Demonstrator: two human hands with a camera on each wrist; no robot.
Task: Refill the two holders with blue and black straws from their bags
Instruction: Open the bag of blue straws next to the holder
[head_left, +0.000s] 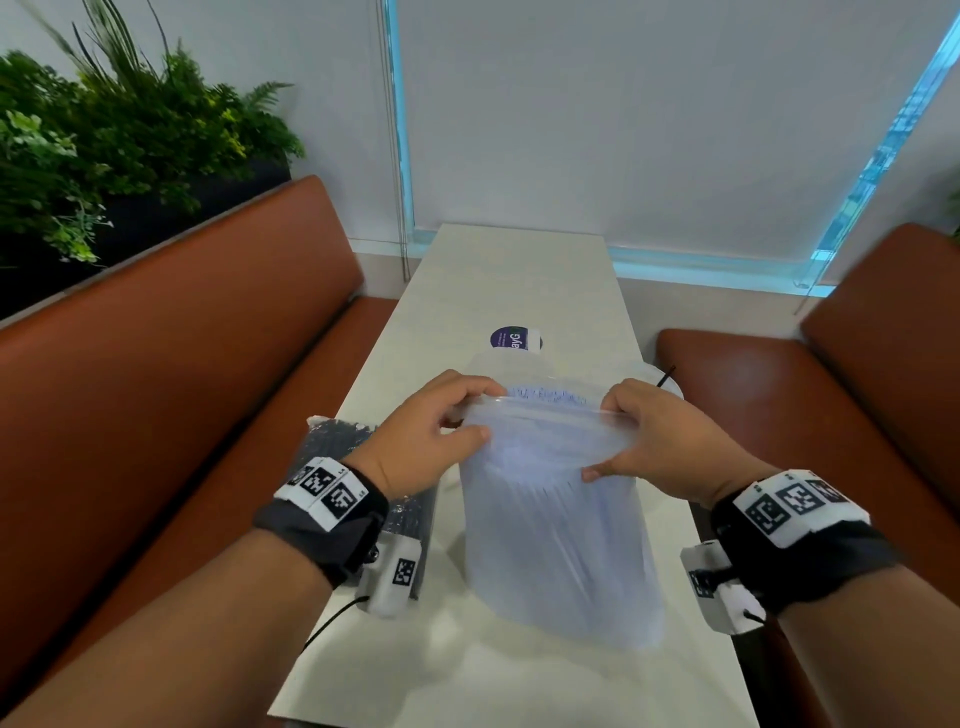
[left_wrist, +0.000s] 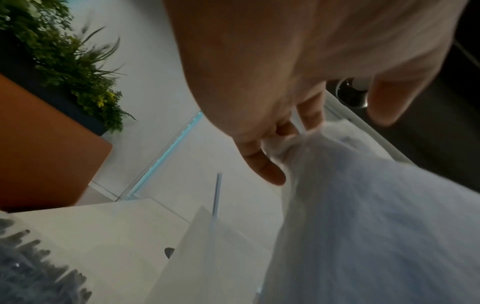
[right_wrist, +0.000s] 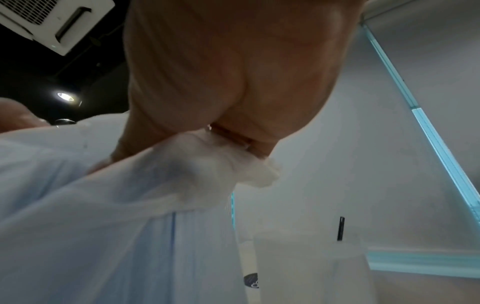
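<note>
Two brown upholstered benches (head_left: 171, 332) flank a long white table (head_left: 519, 270) that runs away toward a window covered by a pale blind (head_left: 649, 114). Green plants (head_left: 104, 135) stand behind the left bench, at the far left.

Near the middle of the table, a clear bag of blue straws (head_left: 556, 519) is held up, its bottom at the near side and its mouth toward the far side, where the straw ends show in a row. The left hand (head_left: 431, 431) grips the left corner of the bag's mouth, fingers curled over the far edge and thumb pressed on the near face. The right hand (head_left: 654, 436) grips the right corner the same way, with the plastic bunched in its fingers; the mouth edge is stretched taut between the two hands. Both wrists wear dark bands with black-and-white marker tags.

To the left of that bag, partly under the left wrist, a bag of black straws (head_left: 337, 441) lies flat on the table.

Beyond the held bag stand two frosted, translucent holders. The left holder (left_wrist: 207, 246) has a single blue straw (left_wrist: 217, 193) standing in it, and the right holder (right_wrist: 311, 267) has a single black straw (right_wrist: 340, 228).

On the table just beyond the bag's mouth lies a round dark blue sticker (head_left: 511, 339) with white lettering, partly hidden.
</note>
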